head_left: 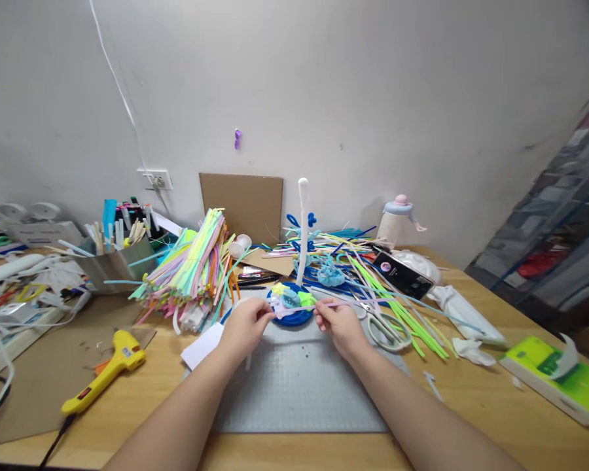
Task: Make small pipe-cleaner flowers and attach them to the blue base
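Between my two hands runs a pale pink-lilac pipe cleaner (299, 308). My left hand (248, 325) pinches its left end, and my right hand (341, 326) pinches it further right, with a short tail past the fingers. Just behind it, on the cutting mat (299, 386), sits a round blue pipe-cleaner base (294, 321). Yellow, green, lilac and teal fuzzy pieces (290, 299) lie on top of the base. A white fuzzy stem (303, 229) stands upright at its back, with blue curled loops (304, 246) around it. Whether the pink pipe cleaner touches the base, I cannot tell.
A thick bundle of pastel pipe cleaners (191, 268) lies left, near a yellow glue gun (105, 373). Scissors (389, 330), green pipe cleaners (397, 307) and a black phone (402, 275) lie right. A bottle (396, 222) and cardboard (243, 206) stand by the wall.
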Available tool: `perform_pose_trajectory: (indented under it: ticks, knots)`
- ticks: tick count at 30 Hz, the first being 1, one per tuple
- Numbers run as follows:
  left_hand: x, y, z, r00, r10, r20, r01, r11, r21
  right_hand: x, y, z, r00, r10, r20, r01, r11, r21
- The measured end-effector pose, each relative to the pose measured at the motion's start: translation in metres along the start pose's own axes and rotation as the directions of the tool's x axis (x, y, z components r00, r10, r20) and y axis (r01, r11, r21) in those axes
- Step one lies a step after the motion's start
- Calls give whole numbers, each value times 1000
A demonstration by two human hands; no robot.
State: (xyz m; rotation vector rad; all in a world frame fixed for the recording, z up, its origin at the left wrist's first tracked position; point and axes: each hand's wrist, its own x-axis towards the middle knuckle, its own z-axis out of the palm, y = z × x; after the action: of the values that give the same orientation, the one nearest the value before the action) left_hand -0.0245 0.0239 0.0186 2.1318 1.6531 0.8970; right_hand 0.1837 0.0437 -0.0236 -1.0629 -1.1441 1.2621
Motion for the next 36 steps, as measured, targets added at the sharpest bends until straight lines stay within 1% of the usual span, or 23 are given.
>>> perform_pose_trajectory:
  ticks: [2, 5, 6, 8, 10, 12, 13, 14, 15, 16, 17, 18, 20, 21, 22, 23, 25, 28, 30, 32, 33, 34, 36]
  knots:
    - [-14, 7, -10, 999, 3, 35, 0, 996, -85, -5, -12, -5, 996, -7, 83, 3, 999, 42]
    - [-42, 16, -16, 981, -103, 164, 142, 959, -247, -12, -29, -13, 974, 7, 227, -19, 998, 54]
    - [-51, 17, -16, 972, -131, 194, 183, 943, -278, -14, -34, -16, 957, 13, 291, -28, 998, 48]
    - [-67, 18, -11, 956, -178, 234, 254, 904, -345, -16, -42, -21, 904, 34, 427, -41, 999, 7]
    - [-78, 14, -4, 952, -233, 200, 298, 860, -415, -19, -46, -24, 856, 103, 507, -63, 993, -97]
    - [-84, 10, 2, 952, -292, 90, 298, 821, -486, -25, -47, -22, 834, 209, 511, -56, 953, -299]
    - [-86, 8, 4, 949, -313, 38, 287, 807, -517, -31, -47, -20, 832, 244, 498, -11, 905, -425]
    - [-87, 6, 6, 946, -325, 2, 275, 796, -539, -39, -48, -16, 820, 248, 516, 99, 827, -553]
    - [-88, 5, 7, 944, -329, -16, 266, 791, -551, -48, -49, -11, 807, 175, 564, 275, 734, -621]
    - [-88, 5, 8, 946, -324, -17, 260, 789, -556, -58, -50, -5, 774, 60, 631, 462, 628, -626]
    - [-89, 6, 9, 949, -314, -7, 257, 789, -558, -67, -52, 0, 731, -71, 678, 606, 525, -598]
    - [-89, 7, 9, 953, -302, 9, 255, 789, -558, -76, -55, 6, 670, -197, 716, 712, 441, -546]
    - [-91, 10, 11, 961, -274, 39, 248, 790, -561, -88, -59, 16, 566, -401, 720, 825, 264, -501]
    - [-93, 12, 13, 964, -260, 48, 242, 794, -558, -90, -59, 20, 528, -453, 718, 844, 185, -504]
    - [-94, 14, 14, 968, -247, 53, 235, 803, -548, -91, -58, 23, 510, -469, 721, 847, 126, -517]
    - [-95, 15, 15, 970, -237, 50, 227, 817, -529, -90, -55, 26, 508, -452, 733, 843, 83, -532]
    - [-97, 18, 16, 974, -225, 38, 216, 856, -470, -87, -47, 28, 541, -352, 764, 824, 38, -566]
    - [-100, 19, 14, 976, -215, 27, 210, 908, -363, -84, -36, 28, 587, -175, 790, 804, 7, -595]
    - [-100, 17, 13, 981, -193, 33, 194, 936, -294, -84, -32, 27, 610, -102, 785, 790, 9, -613]
    - [-99, 13, 13, 984, -178, 27, 180, 954, -239, -82, -29, 26, 651, -63, 756, 759, 42, -650]
    - [-98, 10, 14, 983, -181, 21, 181, 959, -218, -80, -28, 25, 682, -59, 729, 731, 76, -678]
    - [-97, 8, 15, 982, -189, 12, 187, 961, -202, -75, -26, 23, 722, -72, 688, 691, 127, -711]
    - [-95, 6, 18, 978, -208, -3, 204, 963, -178, -63, -20, 18, 810, -116, 575, 583, 267, -768]
